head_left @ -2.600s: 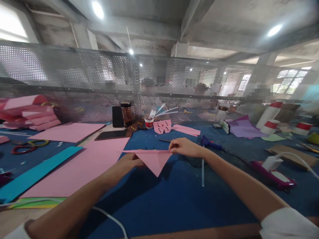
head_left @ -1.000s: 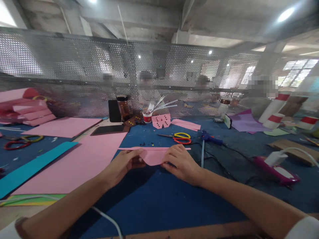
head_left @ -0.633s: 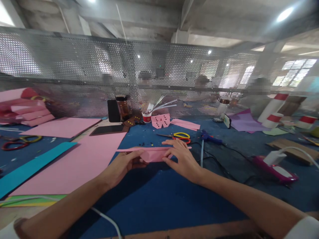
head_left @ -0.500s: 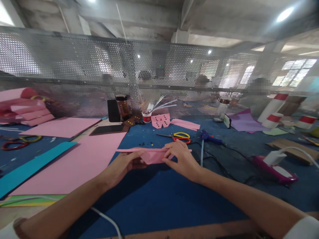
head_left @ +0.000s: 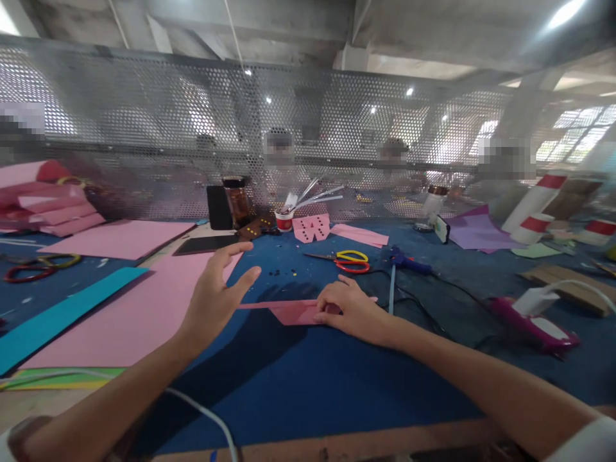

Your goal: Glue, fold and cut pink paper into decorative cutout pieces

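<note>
A folded pink paper piece (head_left: 293,311) lies on the blue table cover (head_left: 308,378) in front of me. My right hand (head_left: 349,308) presses on its right end, fingers curled down onto the paper. Lifted clear of the paper, my left hand (head_left: 216,298) hovers above the table to its left with fingers spread, holding nothing. Yellow-and-red scissors (head_left: 350,261) lie just beyond the paper.
Large pink sheets (head_left: 149,314) and a teal strip (head_left: 62,324) lie left. A blue glue gun (head_left: 407,262) with cables, a purple glue gun (head_left: 527,324), a red cup (head_left: 286,220), a brown jar (head_left: 239,202) and a perforated metal screen (head_left: 308,141) stand beyond. People sit behind the screen.
My left hand has let go of the folded pink paper and risen to the left with fingers spread. My right hand stays pressed on the paper, which now lies flat.
</note>
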The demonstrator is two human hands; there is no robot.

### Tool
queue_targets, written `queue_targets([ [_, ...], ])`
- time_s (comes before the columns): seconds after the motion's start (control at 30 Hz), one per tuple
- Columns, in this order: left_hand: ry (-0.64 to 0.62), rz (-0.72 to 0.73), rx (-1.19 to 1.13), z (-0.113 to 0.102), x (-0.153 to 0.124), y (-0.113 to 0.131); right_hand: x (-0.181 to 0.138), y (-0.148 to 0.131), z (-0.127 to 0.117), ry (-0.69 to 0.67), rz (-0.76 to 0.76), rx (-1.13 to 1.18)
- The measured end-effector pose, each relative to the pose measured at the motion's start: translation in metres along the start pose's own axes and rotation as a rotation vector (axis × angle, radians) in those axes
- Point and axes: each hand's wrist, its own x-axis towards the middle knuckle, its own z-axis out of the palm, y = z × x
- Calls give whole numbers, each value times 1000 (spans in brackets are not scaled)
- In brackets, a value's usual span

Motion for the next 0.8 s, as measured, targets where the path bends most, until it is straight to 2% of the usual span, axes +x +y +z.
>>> queue_targets([
  [0.03, -24, 84, 90, 1, -3, 0, 0, 0, 1, -2, -6, -3],
  [0.1, -150, 243, 171, 6, -12, 1, -1, 0, 3, 6, -20, -17],
  [0.2, -414, 468, 202, 18, -29, 2, -1, 0, 4, 7, -22, -47],
  [0.3, -511, 592, 259, 25, -43, 1, -1, 0, 3, -7, -9, -71],
  [0.47, -639, 611, 428, 26, -55, -3, -1, 3, 1, 11, -9, -101],
  [0.67, -659, 694, 539, 29, -59, -3, -2, 4, 3, 40, -21, -115],
  [0.8, -645, 683, 526, 30, -60, -5, -2, 4, 3, 57, -39, -155],
])
